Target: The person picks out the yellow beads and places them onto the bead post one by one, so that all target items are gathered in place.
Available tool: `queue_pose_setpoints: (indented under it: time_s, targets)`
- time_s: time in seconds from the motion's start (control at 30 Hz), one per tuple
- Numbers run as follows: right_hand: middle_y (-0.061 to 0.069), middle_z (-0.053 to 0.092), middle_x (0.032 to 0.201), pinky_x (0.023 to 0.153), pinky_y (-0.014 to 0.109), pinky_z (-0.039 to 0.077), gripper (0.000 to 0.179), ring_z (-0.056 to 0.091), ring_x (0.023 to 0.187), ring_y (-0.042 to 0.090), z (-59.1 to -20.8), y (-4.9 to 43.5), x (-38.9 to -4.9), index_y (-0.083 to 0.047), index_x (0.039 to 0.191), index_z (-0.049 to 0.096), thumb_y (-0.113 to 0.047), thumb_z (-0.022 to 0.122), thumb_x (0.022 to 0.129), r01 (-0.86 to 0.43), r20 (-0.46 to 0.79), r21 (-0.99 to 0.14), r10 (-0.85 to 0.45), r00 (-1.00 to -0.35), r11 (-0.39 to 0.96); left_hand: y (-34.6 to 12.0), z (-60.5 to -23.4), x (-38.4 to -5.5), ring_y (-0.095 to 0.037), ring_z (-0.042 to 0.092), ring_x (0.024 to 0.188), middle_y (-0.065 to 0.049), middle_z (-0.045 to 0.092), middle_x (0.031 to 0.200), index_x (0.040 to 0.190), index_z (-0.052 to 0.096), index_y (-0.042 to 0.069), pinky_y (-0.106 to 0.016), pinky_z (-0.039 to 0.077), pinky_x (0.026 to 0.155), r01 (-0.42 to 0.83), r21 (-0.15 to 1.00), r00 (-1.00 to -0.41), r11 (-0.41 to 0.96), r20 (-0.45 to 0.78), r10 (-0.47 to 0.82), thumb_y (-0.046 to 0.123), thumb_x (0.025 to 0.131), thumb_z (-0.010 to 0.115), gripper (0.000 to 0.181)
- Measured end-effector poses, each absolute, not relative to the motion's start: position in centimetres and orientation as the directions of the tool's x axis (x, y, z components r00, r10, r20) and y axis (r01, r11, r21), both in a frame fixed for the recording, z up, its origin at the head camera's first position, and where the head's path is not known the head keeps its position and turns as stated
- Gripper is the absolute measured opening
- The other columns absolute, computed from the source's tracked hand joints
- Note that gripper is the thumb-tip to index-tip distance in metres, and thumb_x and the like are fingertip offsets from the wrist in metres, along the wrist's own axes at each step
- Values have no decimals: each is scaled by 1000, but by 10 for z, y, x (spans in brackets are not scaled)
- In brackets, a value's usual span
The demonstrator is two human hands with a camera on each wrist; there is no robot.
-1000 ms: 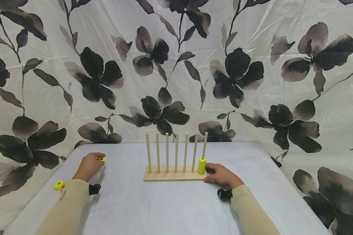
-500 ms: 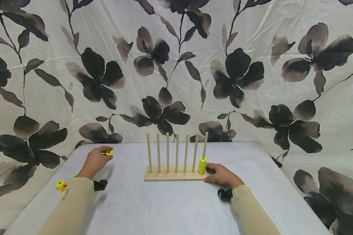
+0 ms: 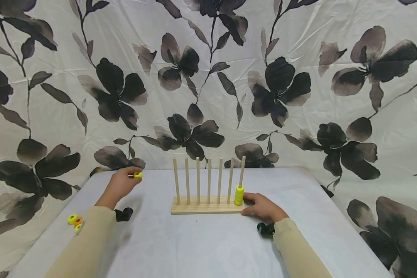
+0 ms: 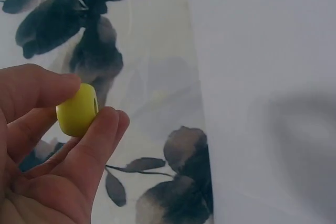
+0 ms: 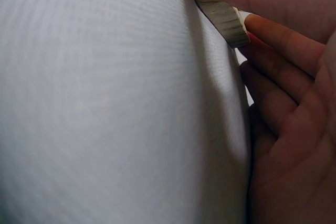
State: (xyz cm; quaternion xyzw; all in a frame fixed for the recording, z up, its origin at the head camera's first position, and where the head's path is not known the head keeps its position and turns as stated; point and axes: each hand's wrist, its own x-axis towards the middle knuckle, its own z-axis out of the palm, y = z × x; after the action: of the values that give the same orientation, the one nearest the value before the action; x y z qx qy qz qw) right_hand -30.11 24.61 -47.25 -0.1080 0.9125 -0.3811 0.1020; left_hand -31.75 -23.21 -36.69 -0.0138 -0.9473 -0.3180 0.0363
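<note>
Yellow bead (image 4: 76,114) shifted rightward, left fingers (image 4: 93,142) pinching

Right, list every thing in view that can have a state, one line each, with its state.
Left hand: pinching a yellow bead
Yellow bead: held above the table, on no peg
Right hand: holding the base's right end
Wooden base: flat on the table
Rightmost peg: upright, partly filled with stacked yellow beads
Other six pegs: upright, bare
Loose beads: clustered on the table
</note>
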Motion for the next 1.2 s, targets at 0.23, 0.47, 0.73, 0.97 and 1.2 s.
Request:
queue_pose_setpoints:
  time_s: [0.23, 0.47, 0.73, 0.97, 1.2]
  targets:
    - [7, 48, 148, 116, 57, 26, 74, 36, 142, 33, -473, 246, -302, -16, 142, 51, -30, 82, 75, -113, -108, -717, -270, -957, 688, -220, -354, -313, -42, 55, 120, -25, 50, 138, 137, 52, 4, -49, 54, 91, 96, 593, -995, 799, 80, 60, 19, 96, 57, 44]
    - [7, 47, 148, 116, 57, 25, 75, 35, 142, 34, -475, 247, -303, -16, 142, 51, -31, 82, 75, -115, -115, -709, -274, -955, 695, -208, -341, -308, -39, 55, 121, -24, 52, 136, 141, 46, 1, -50, 52, 95, 129, 589, -991, 798, 88, 96, 23, 96, 58, 51]
    - [6, 48, 148, 116, 57, 25, 75, 35, 142, 34, -474, 247, -304, -17, 141, 51, -31, 82, 75, -104, -116, -709, -261, -958, 697, -192, -326, -302, -38, 57, 119, -22, 57, 131, 137, 51, 2, -49, 53, 94, 148, 614, -989, 775, 105, 105, 22, 95, 60, 48]
    - [6, 47, 148, 116, 59, 24, 76, 34, 142, 34, -474, 246, -304, -17, 142, 51, -32, 82, 74, -95, -126, -717, -263, -957, 691, -182, -313, -295, -37, 57, 121, -21, 58, 132, 137, 51, 3, -50, 51, 97, 183, 632, -983, 753, 120, 138, 22, 95, 61, 47]
    - [6, 48, 148, 116, 58, 24, 75, 35, 142, 34, -474, 247, -304, -17, 142, 51, -30, 82, 75, -94, -123, -723, -261, -957, 684, -174, -300, -288, -35, 61, 115, -20, 63, 126, 135, 53, 2, -49, 52, 94, 257, 628, -966, 734, 170, 193, 25, 93, 64, 49]
